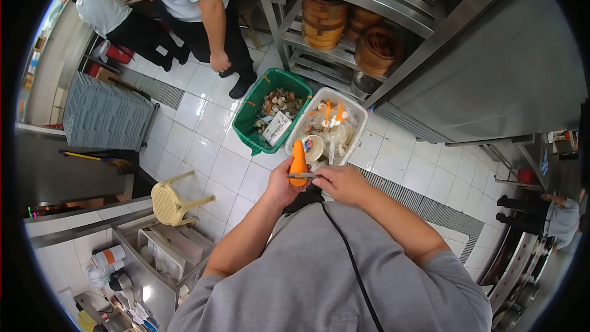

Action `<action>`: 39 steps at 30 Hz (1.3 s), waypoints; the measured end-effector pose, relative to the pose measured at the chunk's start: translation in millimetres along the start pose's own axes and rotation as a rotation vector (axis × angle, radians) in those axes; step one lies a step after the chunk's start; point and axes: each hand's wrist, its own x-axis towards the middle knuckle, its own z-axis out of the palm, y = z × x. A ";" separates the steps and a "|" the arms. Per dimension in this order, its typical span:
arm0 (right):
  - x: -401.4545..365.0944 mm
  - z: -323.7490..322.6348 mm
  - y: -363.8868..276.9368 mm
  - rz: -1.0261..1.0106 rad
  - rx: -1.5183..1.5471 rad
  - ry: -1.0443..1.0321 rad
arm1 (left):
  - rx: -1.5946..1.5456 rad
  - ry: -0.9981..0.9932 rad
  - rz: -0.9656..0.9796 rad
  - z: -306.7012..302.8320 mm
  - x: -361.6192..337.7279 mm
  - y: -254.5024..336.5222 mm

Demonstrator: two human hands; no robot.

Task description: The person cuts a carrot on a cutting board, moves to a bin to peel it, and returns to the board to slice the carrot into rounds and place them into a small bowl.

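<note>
My left hand [283,185] is closed around the lower part of an orange carrot [298,158], whose narrow end points up and away from me. Across the carrot lies a short grey metal peeler [300,176], its far end near my left fingers. My right hand [339,183] grips the other end of the peeler, though the fingers partly hide its handle. Both hands are just in front of my body, at the near edge of a white bin [359,124] holding plastic bags and a round tub [313,147]. Left of it stands a green-lined bin [241,124] with food scraps and a white carton.
Two people [195,9] stand at the upper left. Bamboo steamers [324,19] sit on a metal rack [393,31] ahead. A yellow stool [169,203] and stacked grey crates [106,112] are at the left. A drain grate [418,201] runs along the floor at the right.
</note>
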 end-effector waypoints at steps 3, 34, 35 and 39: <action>1.1 1.1 -0.4 -0.053 -0.122 0.008 | -0.010 0.021 0.028 3.9 1.2 -1.5; 12.1 -2.4 -4.5 -0.118 -0.101 0.041 | -0.064 -0.045 0.046 5.5 3.6 11.6; 13.3 -3.3 -4.9 -0.113 -0.113 0.051 | -0.067 -0.041 0.049 6.4 1.2 12.1; 17.6 -2.8 1.0 -0.082 -0.138 0.049 | -0.035 -0.002 0.046 9.0 0.1 11.8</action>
